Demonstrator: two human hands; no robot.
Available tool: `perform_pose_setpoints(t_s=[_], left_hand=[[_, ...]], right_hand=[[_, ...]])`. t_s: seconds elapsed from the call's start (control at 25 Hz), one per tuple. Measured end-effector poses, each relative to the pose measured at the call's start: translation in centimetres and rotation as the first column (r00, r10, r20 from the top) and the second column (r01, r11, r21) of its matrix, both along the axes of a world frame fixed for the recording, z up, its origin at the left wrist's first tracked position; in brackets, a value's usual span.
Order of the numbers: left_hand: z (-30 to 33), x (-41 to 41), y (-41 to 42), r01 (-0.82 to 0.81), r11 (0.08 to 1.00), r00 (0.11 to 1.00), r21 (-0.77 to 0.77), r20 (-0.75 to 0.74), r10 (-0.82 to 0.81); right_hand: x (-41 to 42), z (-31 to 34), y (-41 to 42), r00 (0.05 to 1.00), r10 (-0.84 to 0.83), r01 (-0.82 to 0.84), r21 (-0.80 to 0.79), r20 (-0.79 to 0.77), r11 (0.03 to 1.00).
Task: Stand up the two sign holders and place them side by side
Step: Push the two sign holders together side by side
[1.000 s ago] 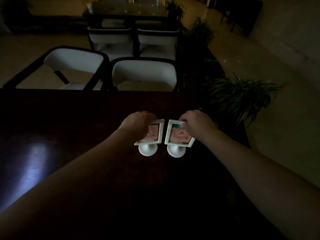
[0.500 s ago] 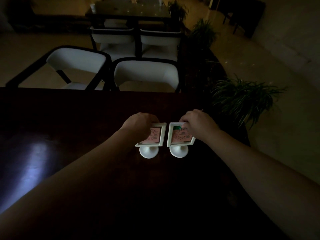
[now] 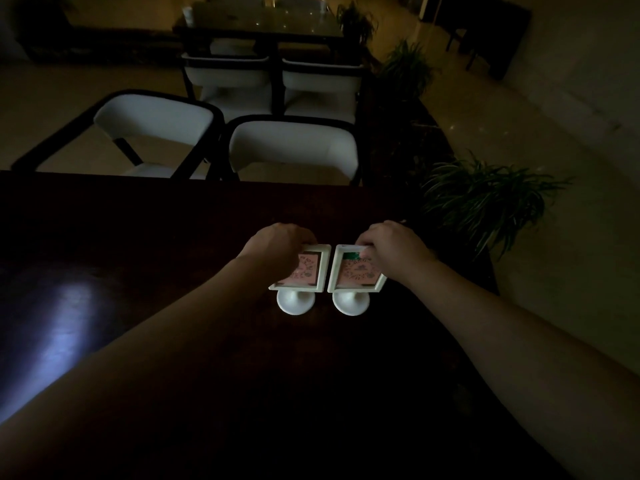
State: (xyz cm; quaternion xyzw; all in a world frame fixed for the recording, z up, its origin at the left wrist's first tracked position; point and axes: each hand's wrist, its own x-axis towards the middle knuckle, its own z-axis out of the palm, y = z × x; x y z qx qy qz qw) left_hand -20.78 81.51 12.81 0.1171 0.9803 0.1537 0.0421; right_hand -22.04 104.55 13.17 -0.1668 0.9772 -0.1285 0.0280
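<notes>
I'm seeing the left hand (image 3: 277,245) curling over the top edge of the left sign holder (image 3: 304,271), fingers closed on the frame; the right hand (image 3: 394,245) is pinching the top of the right sign holder (image 3: 358,273) the same way. Gripping from the top is probably letting me steer each frame without covering the round bases, which are sitting flat on the table (image 3: 173,237). Both holders are standing upright, frames tilting back a little, inner edges just beside each other with a thin gap showing. They're sitting toward the right end of the table, roughly midway between its near and far edges. I'm judging the task nearly finished: only releasing is left, and both hands are likely steadying the frames so neither tips. Beyond the far edge, white chairs (image 3: 294,147) are facing in; a potted plant (image 3: 485,202) is standing off the right end.
</notes>
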Motion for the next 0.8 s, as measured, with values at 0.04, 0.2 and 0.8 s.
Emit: perform_pose_setpoints(t_s=[0.04, 0.2, 0.8], left_hand=[[0.03, 0.07, 0.0, -0.001, 1.0, 1.0, 0.002, -0.001, 0.001], [0.02, 0.29, 0.03, 0.014, 1.0, 1.0, 0.002, -0.01, -0.014], [-0.33, 0.24, -0.18, 0.004, 1.0, 1.0, 0.008, -0.002, -0.004]], right_hand=[[-0.03, 0.08, 0.02, 1.0, 0.002, -0.002, 0.004, 0.001, 1.0], [0.0, 0.21, 0.02, 1.0, 0.01, -0.01, -0.012, -0.004, 1.0], [0.39, -0.05, -0.47, 1.0, -0.016, 0.016, 0.013, -0.008, 1.0]])
